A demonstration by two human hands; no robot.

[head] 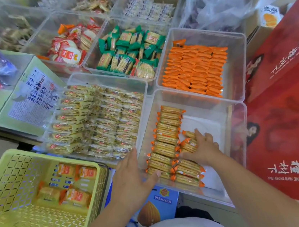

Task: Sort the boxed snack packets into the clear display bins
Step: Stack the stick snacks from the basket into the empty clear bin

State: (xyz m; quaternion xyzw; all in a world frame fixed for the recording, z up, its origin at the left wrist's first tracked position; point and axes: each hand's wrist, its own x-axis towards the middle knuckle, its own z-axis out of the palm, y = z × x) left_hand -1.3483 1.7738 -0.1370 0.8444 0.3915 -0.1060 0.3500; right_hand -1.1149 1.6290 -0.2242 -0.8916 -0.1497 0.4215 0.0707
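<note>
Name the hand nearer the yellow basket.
Left. The left hand rests at the near-left corner of the clear bin, right of the yellow basket; the right hand grips cracker packets inside it, farther right.

My right grip [203, 149] covers most of the cracker packets [187, 145] it holds. The red gift box [284, 96] runs off the right edge; the far bins [119, 9] are blurred.

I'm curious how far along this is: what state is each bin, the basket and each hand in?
Near bin: partly filled, right side bare.
Orange-packet bin: mostly filled, neat rows.
Yellow basket: few packets left.
Left hand: open, at near bin's edge.
Right hand: holds cracker packets in near bin.
</note>
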